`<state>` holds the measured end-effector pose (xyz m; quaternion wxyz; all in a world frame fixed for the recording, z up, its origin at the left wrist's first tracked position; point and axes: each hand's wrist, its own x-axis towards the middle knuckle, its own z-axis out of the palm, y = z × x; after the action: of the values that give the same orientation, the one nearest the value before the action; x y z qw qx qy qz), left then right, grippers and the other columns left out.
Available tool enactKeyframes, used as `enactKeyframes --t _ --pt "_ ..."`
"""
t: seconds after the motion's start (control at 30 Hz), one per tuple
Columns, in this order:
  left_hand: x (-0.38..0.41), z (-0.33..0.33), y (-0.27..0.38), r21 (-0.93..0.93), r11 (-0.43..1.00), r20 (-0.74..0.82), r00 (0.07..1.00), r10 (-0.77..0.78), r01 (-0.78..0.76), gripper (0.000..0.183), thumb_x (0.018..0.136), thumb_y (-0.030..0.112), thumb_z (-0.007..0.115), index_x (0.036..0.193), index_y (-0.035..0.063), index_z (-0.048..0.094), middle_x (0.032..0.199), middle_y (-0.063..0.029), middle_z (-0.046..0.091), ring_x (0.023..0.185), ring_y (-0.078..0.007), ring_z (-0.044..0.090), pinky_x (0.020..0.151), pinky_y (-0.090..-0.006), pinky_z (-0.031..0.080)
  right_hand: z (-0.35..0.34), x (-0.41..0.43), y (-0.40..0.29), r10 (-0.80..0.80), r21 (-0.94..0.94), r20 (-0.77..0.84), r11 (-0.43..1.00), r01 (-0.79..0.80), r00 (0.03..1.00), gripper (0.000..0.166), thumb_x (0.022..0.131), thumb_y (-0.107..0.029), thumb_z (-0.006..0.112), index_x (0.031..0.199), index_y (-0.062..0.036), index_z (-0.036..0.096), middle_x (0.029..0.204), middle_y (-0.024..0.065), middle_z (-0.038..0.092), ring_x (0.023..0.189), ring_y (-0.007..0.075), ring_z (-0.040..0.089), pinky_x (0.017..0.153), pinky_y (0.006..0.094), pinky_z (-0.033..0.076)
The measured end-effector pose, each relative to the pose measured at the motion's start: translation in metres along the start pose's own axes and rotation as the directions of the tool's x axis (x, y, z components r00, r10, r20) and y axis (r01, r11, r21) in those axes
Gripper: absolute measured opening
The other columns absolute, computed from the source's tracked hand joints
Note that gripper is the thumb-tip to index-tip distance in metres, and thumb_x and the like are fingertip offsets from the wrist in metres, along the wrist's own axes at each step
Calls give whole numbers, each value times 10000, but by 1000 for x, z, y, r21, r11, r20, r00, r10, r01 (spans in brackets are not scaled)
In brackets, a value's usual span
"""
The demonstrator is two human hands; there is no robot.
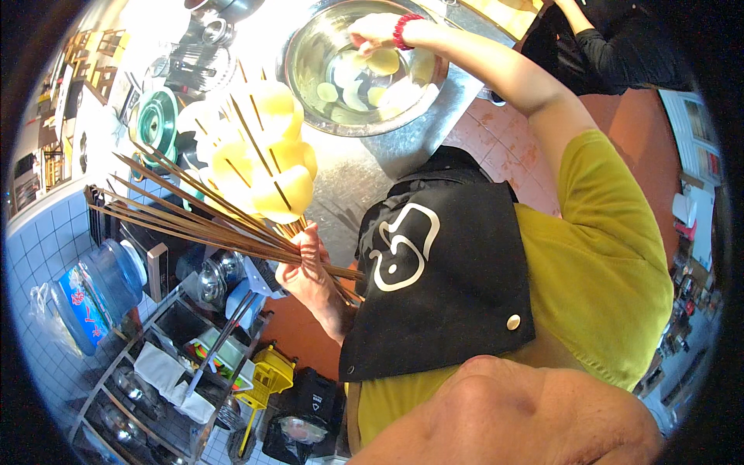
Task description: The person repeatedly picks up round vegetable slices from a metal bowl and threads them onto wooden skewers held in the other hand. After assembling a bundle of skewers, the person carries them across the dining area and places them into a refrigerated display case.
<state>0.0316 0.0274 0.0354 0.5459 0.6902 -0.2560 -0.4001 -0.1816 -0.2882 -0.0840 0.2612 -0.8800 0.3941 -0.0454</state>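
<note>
My left hand [305, 264] grips a thick bunch of bamboo skewers [232, 218]. Pale yellow slices, apparently potato, are threaded on several of them; these skewered slices [285, 189] stand above my fist, while bare skewers fan out to the left. Over a wide stainless steel bowl [296, 93], my right hand [372, 32] reaches down with its fingers bent. Loose slices [354, 96] lie in the bowl, seemingly in liquid. One larger slice [383, 61] is right by my right fingertips; whether they hold it is hidden by glare and the hand itself.
The bowl rests on a steel worktop [378, 151]. A green basin [156, 122] stands at the left, with a large water bottle [99, 296] below. A metal shelf rack [174, 302] and a yellow plastic holder [264, 375] are lower left. Another person's sleeve [622, 55] shows upper right.
</note>
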Motion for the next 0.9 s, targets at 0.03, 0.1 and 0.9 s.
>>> enactKeyframes --t 0.03,0.1,0.9 --pt "2 -1 -2 -6 1000 4 1000 -11 11 260 751 232 648 817 -12 589 615 -36 533 465 -49 441 404 -155 322 11 11 18 89 -113 109 991 -77 990 274 657 -207 655 829 -19 554 778 152 584 757 299 564 669 342 455" --pt "5 -3 -6 -7 1000 -3 1000 -13 13 261 749 249 648 800 -1 593 626 -36 541 466 -52 446 402 -159 325 32 16 22 178 -240 219 963 -124 959 292 634 -193 655 841 -2 578 793 181 587 765 317 573 663 364 454" --pt "7 3 -4 -52 998 32 999 -30 31 242 763 230 633 811 -3 587 784 -88 603 508 -65 464 394 -169 347 4 18 64 -242 211 -46 946 246 969 341 696 -139 571 1024 -55 530 875 71 562 738 191 528 631 330 429"
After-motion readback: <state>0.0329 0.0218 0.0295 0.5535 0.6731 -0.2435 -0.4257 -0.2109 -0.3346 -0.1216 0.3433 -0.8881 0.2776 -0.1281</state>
